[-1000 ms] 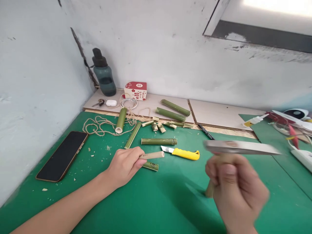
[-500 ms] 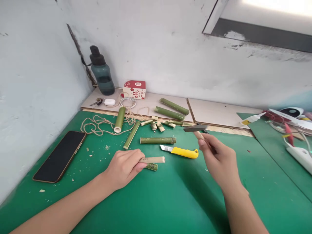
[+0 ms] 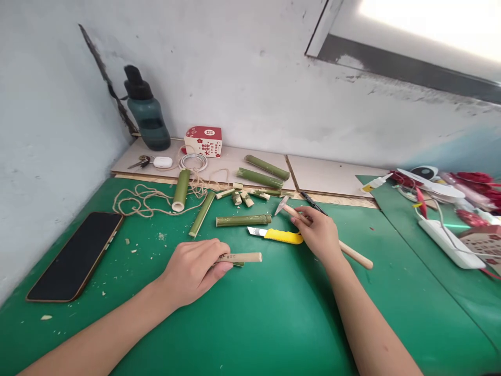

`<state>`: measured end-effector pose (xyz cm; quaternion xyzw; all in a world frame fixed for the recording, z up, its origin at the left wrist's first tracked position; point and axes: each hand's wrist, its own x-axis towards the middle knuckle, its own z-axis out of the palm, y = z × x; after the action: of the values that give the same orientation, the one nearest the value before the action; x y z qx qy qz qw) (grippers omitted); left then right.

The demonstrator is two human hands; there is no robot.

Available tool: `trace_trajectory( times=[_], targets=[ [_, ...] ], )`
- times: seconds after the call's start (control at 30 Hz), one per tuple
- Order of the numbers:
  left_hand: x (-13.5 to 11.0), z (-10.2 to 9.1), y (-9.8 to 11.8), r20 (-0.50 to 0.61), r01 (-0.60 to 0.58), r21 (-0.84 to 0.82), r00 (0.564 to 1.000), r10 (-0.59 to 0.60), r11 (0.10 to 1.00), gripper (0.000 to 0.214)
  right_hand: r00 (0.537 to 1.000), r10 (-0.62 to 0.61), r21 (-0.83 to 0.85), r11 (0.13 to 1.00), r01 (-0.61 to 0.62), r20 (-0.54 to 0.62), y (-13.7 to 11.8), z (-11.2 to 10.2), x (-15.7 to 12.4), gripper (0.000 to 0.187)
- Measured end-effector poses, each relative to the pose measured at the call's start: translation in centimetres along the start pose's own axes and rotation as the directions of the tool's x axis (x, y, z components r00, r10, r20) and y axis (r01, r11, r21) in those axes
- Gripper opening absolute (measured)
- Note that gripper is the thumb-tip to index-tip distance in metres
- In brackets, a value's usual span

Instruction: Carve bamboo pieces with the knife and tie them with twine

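My left hand [image 3: 193, 270] is closed round a pale peeled stick [image 3: 245, 257] lying on the green mat [image 3: 250, 318], with a short green bamboo piece just behind it. My right hand [image 3: 319, 234] grips a small hammer [image 3: 309, 224] near its metal head; the wooden handle sticks out to the right and the head rests low by the mat. A yellow utility knife [image 3: 278, 235] with its blade out lies just left of that hand. A green bamboo piece [image 3: 243, 220] lies behind the knife.
A black phone [image 3: 76, 256] lies at the left. Twine [image 3: 143, 201], several bamboo pieces [image 3: 260, 178], a dark bottle [image 3: 146, 112] and a red-white box [image 3: 203, 141] stand along the back. A white power strip [image 3: 450, 243] and red items lie at the right.
My right hand has carried the hammer from close to the camera down and away to the mat beside the yellow knife. My left hand has kept hold of the pale stick.
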<state>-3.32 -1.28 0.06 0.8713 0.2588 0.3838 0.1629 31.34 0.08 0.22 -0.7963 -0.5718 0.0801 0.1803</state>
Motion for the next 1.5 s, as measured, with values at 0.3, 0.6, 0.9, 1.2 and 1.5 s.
trace_trajectory(
  times=[0.3,0.6,0.9,1.2,1.5],
  targets=[
    [-0.4,0.2,0.1,0.013,0.027,0.015,1.000,-0.027,1.000,0.016,0.998,-0.056,-0.016,0.998,0.056,-0.012,0.5,0.5,0.2,0.032],
    [-0.2,0.1,0.2,0.009,0.031,0.069,0.999,-0.032,0.997,0.019,0.978,-0.164,0.046,0.984,0.171,-0.128,-0.1,0.3,-0.2,0.031],
    [-0.2,0.4,0.0,0.099,0.080,0.053,0.991,-0.085,0.995,0.017,0.724,-0.675,0.699,0.450,0.556,-0.142,-7.8,-0.3,-8.9,0.054],
    [0.4,0.3,0.1,0.238,-0.013,-0.072,0.971,0.030,0.997,0.013,0.615,-0.775,0.766,0.307,0.565,-0.143,-9.4,-0.4,-10.6,0.027],
    [0.5,0.3,0.5,0.237,-0.094,0.016,0.968,0.088,0.995,0.023,0.683,-0.700,0.774,0.308,0.553,-0.209,-9.1,-0.2,-10.8,0.022]
  ],
)
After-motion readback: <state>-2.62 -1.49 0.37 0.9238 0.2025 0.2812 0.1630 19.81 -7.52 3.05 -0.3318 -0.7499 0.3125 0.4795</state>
